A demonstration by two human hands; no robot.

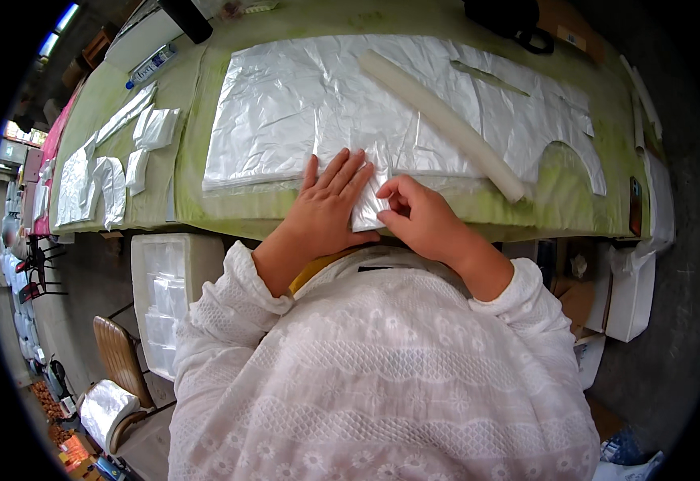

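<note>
A narrow folded strip of shiny white plastic film [371, 210] lies at the near edge of the table, between my hands. My left hand [327, 200] lies flat with its fingers spread, pressing on the strip's left side. At the strip's right edge, my right hand [420, 215] has its thumb and forefinger pinched together on the film. Behind them spreads a large stack of thin white plastic sheets [278, 104], with a curved cutout at its right end. A long pale roll or tube [446, 120] rests diagonally across those sheets.
Smaller folded plastic pieces [109, 180] lie at the table's left, near a clear bottle [152, 64]. The green-covered table [194, 144] carries a dark object [506, 20] at the far right. Below stand a white foam box [198, 252] with packed bags and a wooden chair [117, 353].
</note>
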